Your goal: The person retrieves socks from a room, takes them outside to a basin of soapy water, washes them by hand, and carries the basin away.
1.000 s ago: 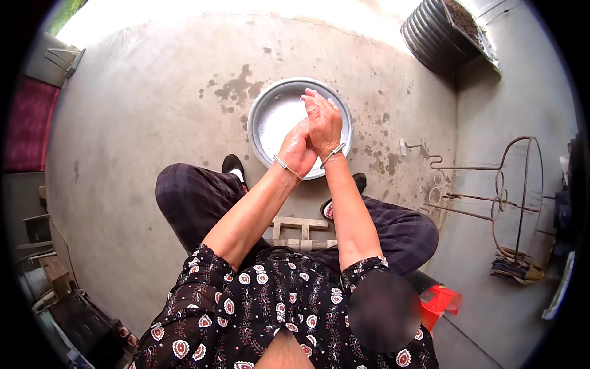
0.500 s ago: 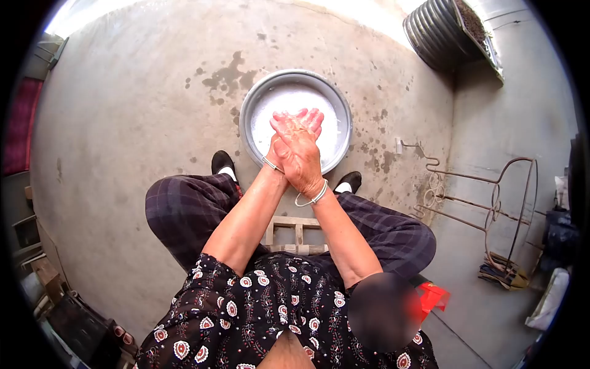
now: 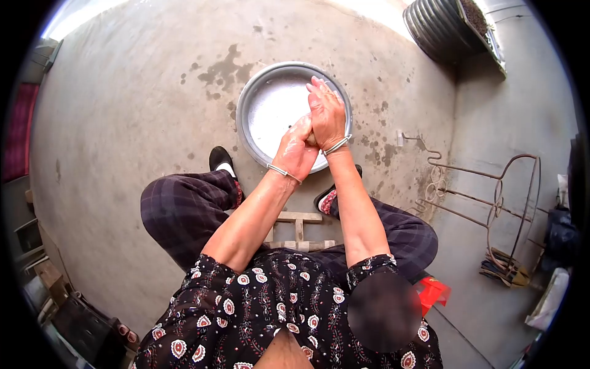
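A grey round basin point(image 3: 243, 123) with white, sudsy water stands on the floor between the feet. My left hand point(image 3: 296, 149), wet and bent at the fingers, is over its near rim. It presses against the palm side of my right hand point(image 3: 327, 117), at the heel. A small yellowish-brown patch shows between the two palms; whether it is a held thing I cannot tell. The right hand's fingers are stretched out over the basin's right part. Each wrist wears a pale bangle.
Beneath me is a low wooden stool point(image 3: 299, 229). Wet spots mark the concrete floor point(image 3: 153, 111). On the right stands a bent metal rack point(image 3: 491, 178) near the wall; a dark ribbed container point(image 3: 439, 31) lies at the upper right. A red bag point(image 3: 433, 292) is beside my right hip.
My hands were stacked with fingers crossed over the basin's middle. Now the right hand has slid right and up, and the left has drawn back lower. The right foot has shifted.
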`<state>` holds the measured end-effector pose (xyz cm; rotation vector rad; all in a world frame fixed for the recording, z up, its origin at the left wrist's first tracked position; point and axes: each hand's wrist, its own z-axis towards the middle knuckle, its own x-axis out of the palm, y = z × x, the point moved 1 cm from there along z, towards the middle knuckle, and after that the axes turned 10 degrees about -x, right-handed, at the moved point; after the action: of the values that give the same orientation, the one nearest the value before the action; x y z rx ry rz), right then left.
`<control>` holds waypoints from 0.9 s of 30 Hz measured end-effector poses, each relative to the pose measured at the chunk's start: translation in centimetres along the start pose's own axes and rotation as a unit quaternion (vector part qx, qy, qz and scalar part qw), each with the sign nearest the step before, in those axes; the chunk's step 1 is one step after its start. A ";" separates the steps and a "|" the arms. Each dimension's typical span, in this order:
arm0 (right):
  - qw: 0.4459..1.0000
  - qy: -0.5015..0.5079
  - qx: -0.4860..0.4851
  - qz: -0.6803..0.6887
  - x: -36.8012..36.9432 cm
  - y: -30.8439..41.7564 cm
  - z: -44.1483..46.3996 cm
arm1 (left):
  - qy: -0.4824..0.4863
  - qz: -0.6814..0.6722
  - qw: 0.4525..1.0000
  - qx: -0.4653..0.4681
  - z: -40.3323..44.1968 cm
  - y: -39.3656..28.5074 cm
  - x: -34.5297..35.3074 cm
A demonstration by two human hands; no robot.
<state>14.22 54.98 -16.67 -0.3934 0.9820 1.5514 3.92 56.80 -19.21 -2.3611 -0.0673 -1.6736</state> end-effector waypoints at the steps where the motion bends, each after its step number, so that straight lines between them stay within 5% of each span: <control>1: 0.998 0.011 0.027 0.062 -0.8 2.4 0.0 | -0.025 -0.034 0.999 -0.007 -0.1 -0.1 0.7; 2: 0.991 0.021 0.050 0.124 -1.4 4.8 0.2 | -0.048 -0.068 0.996 -0.010 -0.2 -0.6 1.5; 4: 0.984 0.039 0.062 0.162 -0.6 4.8 -0.6 | 0.063 -0.115 0.989 0.071 -0.7 -2.0 1.9; 6: 0.975 0.048 0.080 0.201 0.3 4.7 -1.6 | -0.025 -0.082 0.996 0.015 -0.4 -0.9 1.4; 7: 0.991 0.074 0.060 0.096 0.0 3.2 -0.9 | -0.100 -0.031 0.994 -0.004 -1.0 -0.4 2.6; 10: 0.997 0.027 0.066 0.038 -0.1 0.9 -0.2 | -0.044 0.024 0.998 0.035 -0.4 -0.5 2.8; 12: 0.994 0.003 0.007 0.111 -1.0 6.3 -0.4 | 0.068 -0.129 0.989 0.020 -0.2 -1.1 2.2; 14: 0.990 0.014 -0.005 0.141 -1.3 7.8 -0.5 | 0.101 -0.122 0.986 0.060 -0.3 -1.7 0.7; 17: 0.997 0.036 0.050 0.035 -0.5 2.3 -0.3 | -0.070 -0.016 0.997 0.023 -1.0 -0.2 3.4; 20: 0.998 0.005 0.044 0.047 -1.1 2.6 0.9 | -0.047 0.001 0.998 0.035 -1.2 -1.0 4.7; 23: 0.995 0.020 0.022 0.098 -0.8 4.6 0.4 | 0.085 -0.122 0.988 0.042 -0.9 -2.7 2.6; 26: 0.996 0.046 0.029 0.070 -0.4 3.3 -0.5 | -0.104 -0.028 0.994 -0.011 -1.5 -0.7 3.7; 27: 0.999 0.030 0.034 -0.004 -0.6 1.6 0.1 | -0.037 -0.024 0.999 0.025 -1.4 -0.4 3.7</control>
<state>12.86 54.76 -15.60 -0.3966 1.0752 1.5027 3.85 56.44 -15.26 -2.4027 -0.1784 -1.5861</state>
